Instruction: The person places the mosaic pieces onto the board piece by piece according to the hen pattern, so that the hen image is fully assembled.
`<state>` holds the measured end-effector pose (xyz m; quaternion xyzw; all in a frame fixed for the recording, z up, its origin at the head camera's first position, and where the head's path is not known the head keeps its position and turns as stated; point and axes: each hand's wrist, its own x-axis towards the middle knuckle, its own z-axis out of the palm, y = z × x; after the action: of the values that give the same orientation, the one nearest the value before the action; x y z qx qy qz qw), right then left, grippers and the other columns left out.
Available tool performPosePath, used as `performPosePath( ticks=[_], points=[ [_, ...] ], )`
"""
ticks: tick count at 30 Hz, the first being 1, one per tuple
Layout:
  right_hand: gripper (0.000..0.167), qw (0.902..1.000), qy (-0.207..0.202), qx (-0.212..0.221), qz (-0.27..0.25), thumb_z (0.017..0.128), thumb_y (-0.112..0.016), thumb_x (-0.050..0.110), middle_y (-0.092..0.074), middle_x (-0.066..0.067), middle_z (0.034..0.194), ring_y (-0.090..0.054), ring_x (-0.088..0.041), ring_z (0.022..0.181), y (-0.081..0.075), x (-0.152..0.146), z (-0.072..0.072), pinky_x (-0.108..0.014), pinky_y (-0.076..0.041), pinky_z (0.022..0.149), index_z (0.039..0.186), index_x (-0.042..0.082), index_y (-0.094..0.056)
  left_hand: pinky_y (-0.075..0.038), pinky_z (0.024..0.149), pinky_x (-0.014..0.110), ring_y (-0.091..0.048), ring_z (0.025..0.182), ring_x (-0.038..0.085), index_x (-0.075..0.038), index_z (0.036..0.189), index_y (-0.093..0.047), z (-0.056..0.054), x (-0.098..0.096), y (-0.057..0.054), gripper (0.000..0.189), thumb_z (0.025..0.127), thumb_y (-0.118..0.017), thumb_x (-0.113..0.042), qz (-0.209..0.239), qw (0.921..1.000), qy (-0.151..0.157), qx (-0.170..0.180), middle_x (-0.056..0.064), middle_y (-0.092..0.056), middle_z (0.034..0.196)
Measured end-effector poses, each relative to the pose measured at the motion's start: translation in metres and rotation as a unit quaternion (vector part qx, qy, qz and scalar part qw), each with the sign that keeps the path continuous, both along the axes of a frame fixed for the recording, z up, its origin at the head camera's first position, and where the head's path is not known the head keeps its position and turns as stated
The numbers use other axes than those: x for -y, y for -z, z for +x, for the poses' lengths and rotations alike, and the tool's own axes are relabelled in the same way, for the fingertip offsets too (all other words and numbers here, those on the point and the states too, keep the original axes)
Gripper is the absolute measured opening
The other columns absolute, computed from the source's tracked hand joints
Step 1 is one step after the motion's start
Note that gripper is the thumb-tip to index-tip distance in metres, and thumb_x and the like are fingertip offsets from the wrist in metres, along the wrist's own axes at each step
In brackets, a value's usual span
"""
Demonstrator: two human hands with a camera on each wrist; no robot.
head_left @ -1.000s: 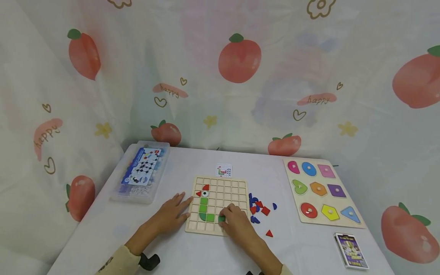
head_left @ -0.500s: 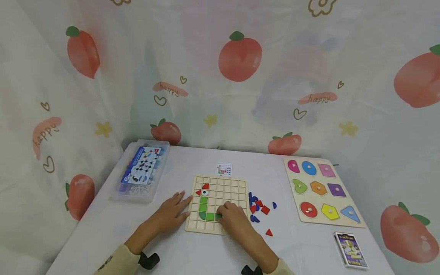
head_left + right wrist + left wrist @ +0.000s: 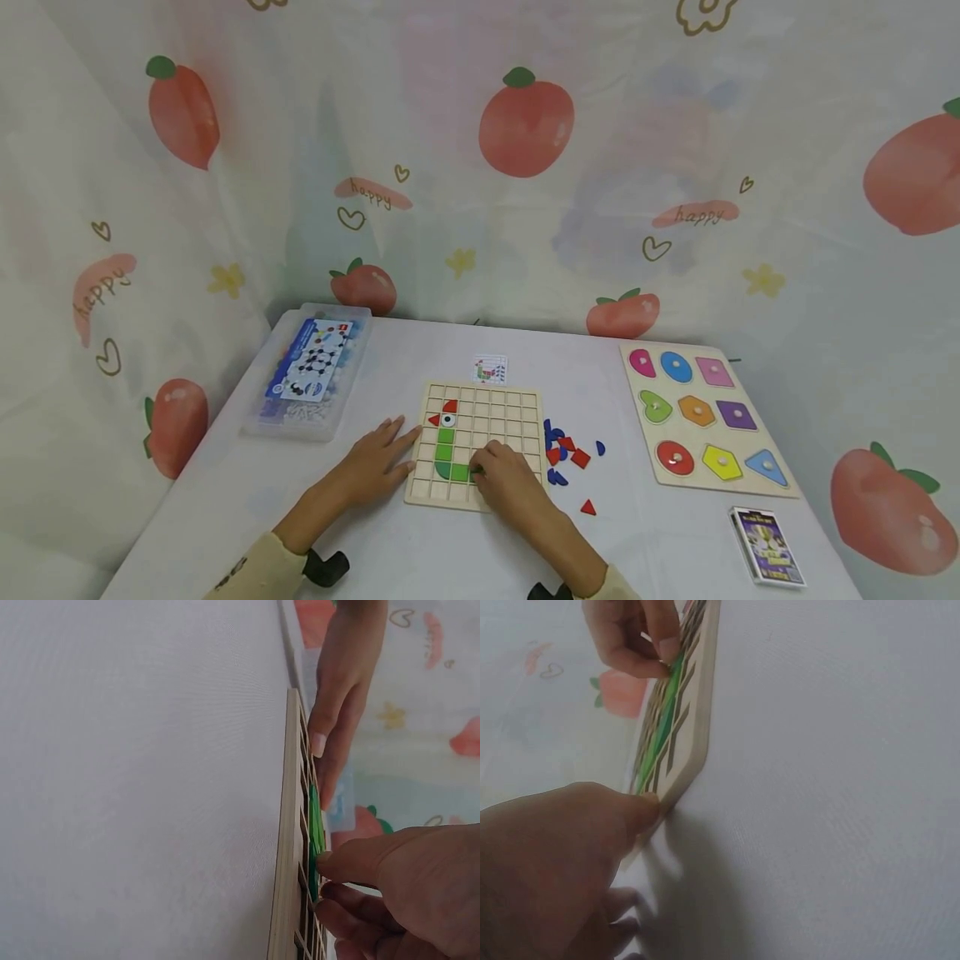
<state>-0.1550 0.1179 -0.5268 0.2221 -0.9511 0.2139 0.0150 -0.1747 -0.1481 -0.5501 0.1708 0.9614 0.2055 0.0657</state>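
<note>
A wooden grid board (image 3: 517,417) lies on the white table. Set in its left columns are a red rounded tile (image 3: 450,406), a red triangle (image 3: 434,420), an eye tile (image 3: 447,421), green square tiles (image 3: 446,452) and a dark green rounded tile (image 3: 442,472). My left hand (image 3: 367,469) rests spread at the board's left edge, thumb and fingertips touching its rim. Over the lower rows, my right hand (image 3: 513,483) pinches another dark green tile (image 3: 313,874) between thumb and fingers, right beside the green row. The fingers mostly hide that tile.
A small picture card (image 3: 490,368) lies behind the board. Loose blue tiles (image 3: 557,477) and red tiles (image 3: 581,458) are scattered to its right. Farther right are a shape puzzle (image 3: 716,458) and a card pack (image 3: 767,546). A clear plastic case (image 3: 311,371) sits back left.
My right hand has shifted slightly left with the dark green tile, bringing it up against the green row. My left hand has stayed at the board's edge.
</note>
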Motion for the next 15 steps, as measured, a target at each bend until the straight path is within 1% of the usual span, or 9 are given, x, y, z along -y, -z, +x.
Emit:
performPosePath(
  ticks=[3, 6, 9, 12, 15],
  points=[
    [0.012, 0.9999, 0.005, 0.003, -0.010, 0.095, -0.080, 0.013, -0.067, 0.003, 0.102, -0.060, -0.012, 0.093, -0.001, -0.003, 0.001, -0.035, -0.056, 0.086, 0.107, 0.015, -0.078, -0.028, 0.125, 0.064, -0.025, 0.160, 0.042, -0.022, 0.163, -0.043, 0.001, -0.001, -0.002, 0.062, 0.106, -0.061, -0.038, 0.000, 1.0000, 0.001, 0.004, 0.015, -0.031, 0.172],
    [0.012, 0.9993, 0.024, 0.021, -0.021, 0.097, -0.078, 0.015, -0.067, 0.002, 0.105, -0.063, -0.014, 0.099, -0.005, -0.009, 0.001, -0.037, -0.058, 0.088, 0.108, 0.015, -0.078, -0.028, 0.125, 0.064, -0.025, 0.160, 0.042, -0.022, 0.163, -0.043, 0.001, -0.001, -0.003, 0.062, 0.106, -0.061, -0.038, -0.002, 1.0000, 0.002, 0.004, 0.015, -0.031, 0.172],
    [0.013, 0.9972, 0.058, 0.039, -0.027, 0.099, -0.075, 0.017, -0.066, 0.000, 0.109, -0.063, -0.017, 0.104, -0.007, -0.023, -0.002, -0.038, -0.059, 0.092, 0.111, 0.014, -0.076, -0.028, 0.125, 0.064, -0.024, 0.160, 0.042, -0.022, 0.163, -0.043, 0.001, 0.000, -0.003, 0.062, 0.106, -0.061, -0.038, -0.006, 1.0000, 0.000, 0.002, 0.015, -0.031, 0.172],
    [0.017, 0.9932, 0.105, 0.043, -0.027, 0.098, -0.076, 0.017, -0.067, -0.004, 0.114, -0.064, -0.022, 0.108, -0.007, -0.042, -0.007, -0.041, -0.059, 0.095, 0.115, 0.012, -0.075, -0.028, 0.125, 0.064, -0.024, 0.160, 0.042, -0.022, 0.163, -0.043, 0.002, 0.000, -0.002, 0.062, 0.106, -0.061, -0.038, -0.005, 1.0000, -0.001, 0.002, 0.015, -0.031, 0.172],
    [0.026, 0.9867, 0.153, 0.046, -0.027, 0.096, -0.078, 0.016, -0.067, -0.012, 0.120, -0.063, -0.028, 0.110, -0.008, -0.064, -0.013, -0.049, -0.057, 0.095, 0.120, 0.008, -0.073, -0.028, 0.125, 0.064, -0.024, 0.160, 0.042, -0.023, 0.163, -0.043, 0.002, 0.000, -0.001, 0.062, 0.106, -0.061, -0.038, -0.006, 1.0000, 0.000, 0.002, 0.015, -0.031, 0.172]
  ],
)
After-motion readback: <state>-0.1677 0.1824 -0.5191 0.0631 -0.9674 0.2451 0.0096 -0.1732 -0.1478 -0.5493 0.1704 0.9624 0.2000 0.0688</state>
